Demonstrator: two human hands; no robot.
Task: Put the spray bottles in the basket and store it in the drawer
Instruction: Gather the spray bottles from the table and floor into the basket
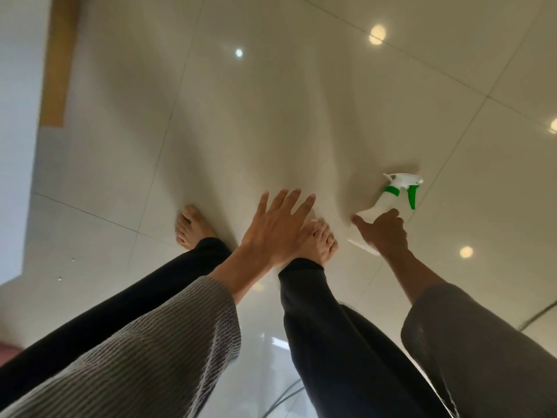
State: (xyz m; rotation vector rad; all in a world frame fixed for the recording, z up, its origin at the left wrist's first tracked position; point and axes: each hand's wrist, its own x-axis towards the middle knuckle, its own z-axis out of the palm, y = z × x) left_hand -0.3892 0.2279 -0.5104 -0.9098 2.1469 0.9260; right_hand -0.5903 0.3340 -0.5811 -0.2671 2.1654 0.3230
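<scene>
spray bottle (388, 203) body part-hidden by right hand (384, 233) | nozzle blurred (motion)

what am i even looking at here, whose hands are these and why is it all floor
There is no machine here. The picture comes from a camera worn on a person's head, looking straight down, so you see their own arms, legs and bare feet above a shiny tiled floor. The right hand grips a white spray bottle with a green trigger. The left hand is open and holds nothing, fingers spread. No basket or drawer shows in this picture.
</scene>
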